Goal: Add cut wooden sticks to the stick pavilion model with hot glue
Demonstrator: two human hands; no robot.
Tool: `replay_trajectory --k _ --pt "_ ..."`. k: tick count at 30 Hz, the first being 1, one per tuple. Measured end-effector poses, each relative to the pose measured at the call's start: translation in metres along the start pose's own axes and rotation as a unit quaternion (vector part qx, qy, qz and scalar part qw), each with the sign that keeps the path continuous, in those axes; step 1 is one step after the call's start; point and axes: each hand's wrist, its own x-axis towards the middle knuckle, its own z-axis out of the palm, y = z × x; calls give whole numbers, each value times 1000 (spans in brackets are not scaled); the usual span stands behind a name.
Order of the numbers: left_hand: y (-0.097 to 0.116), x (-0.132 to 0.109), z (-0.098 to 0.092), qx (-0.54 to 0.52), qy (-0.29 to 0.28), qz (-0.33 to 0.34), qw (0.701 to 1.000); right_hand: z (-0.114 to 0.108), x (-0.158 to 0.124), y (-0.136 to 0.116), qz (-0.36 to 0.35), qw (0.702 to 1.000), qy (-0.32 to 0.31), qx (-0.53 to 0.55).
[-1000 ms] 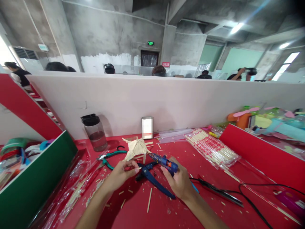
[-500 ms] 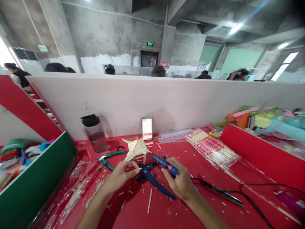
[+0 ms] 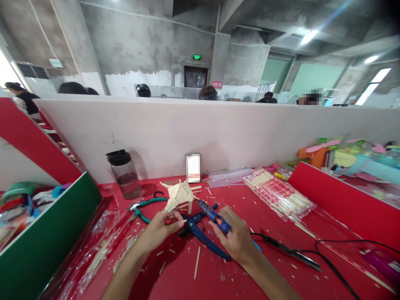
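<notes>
My right hand (image 3: pixel 236 235) is closed around a blue hot glue gun (image 3: pixel 215 216), whose nozzle points up and left at the edge of a small structure of pale wooden sticks (image 3: pixel 179 194). Thumb and fingers of my left hand (image 3: pixel 165 229) pinch a short piece of wooden stick (image 3: pixel 184 221) just below that structure. Between my hands lies a dark blue hand cutter (image 3: pixel 206 241), its upper part partly hidden by the glue gun. Green-handled pliers (image 3: pixel 146 203) rest to the left of the stick structure.
A water bottle (image 3: pixel 125 177) and a propped phone (image 3: pixel 193 168) stand by the white partition (image 3: pixel 250 133). Bagged wooden sticks (image 3: pixel 278 193) lie at right, near a black cable (image 3: pixel 325 258). Stick scraps litter the red table. Green (image 3: pixel 53 237) and red (image 3: pixel 343 204) dividers flank it.
The glue gun and my right hand have shifted very slightly. My left hand stays almost in place with its stick piece.
</notes>
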Motion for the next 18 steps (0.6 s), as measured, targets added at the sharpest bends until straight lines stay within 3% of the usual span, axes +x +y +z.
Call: replay_trajectory --k 13,18 --pt "-1 1 1 0 -3 6 1000 -3 -3 -1 -4 1000 -3 -26" --pt "-3 3 2 -6 -3 4 1000 -12 -4 -3 3 999 -37 24"
